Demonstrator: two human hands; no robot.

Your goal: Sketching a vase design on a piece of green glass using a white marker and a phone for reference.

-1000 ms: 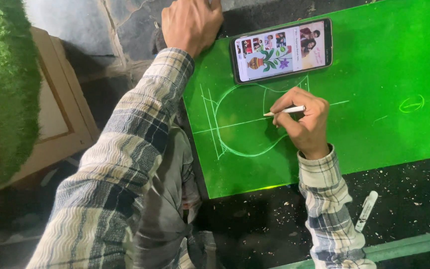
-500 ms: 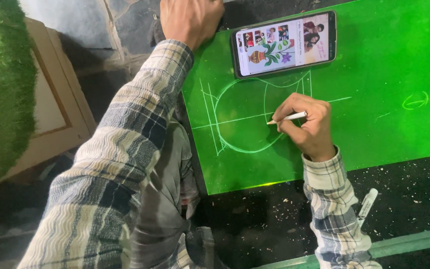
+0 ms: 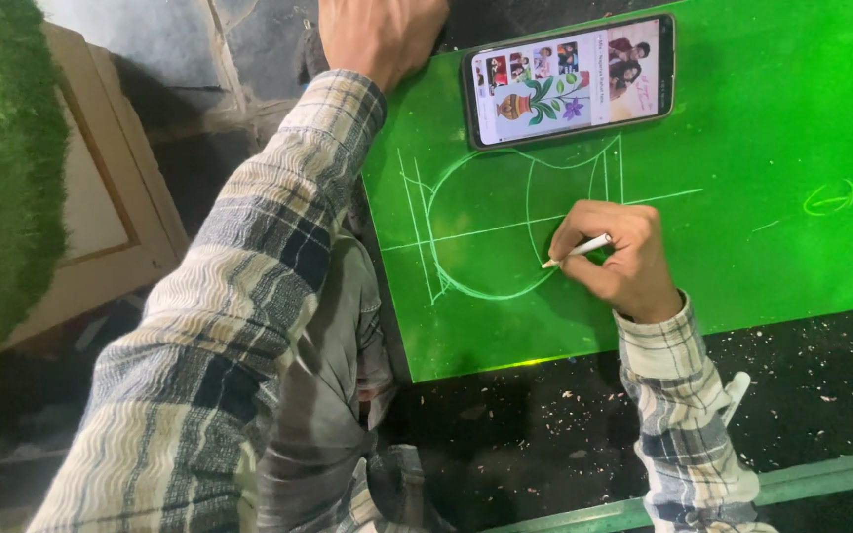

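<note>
On green board, right hand pinches light, brittle white chalk near its tip; left hand fingers hidden, phone beyond

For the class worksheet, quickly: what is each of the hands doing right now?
Left hand: closed, knuckles up, resting at the green board's top corner.
Right hand: closed on a white chalk stick.
</note>
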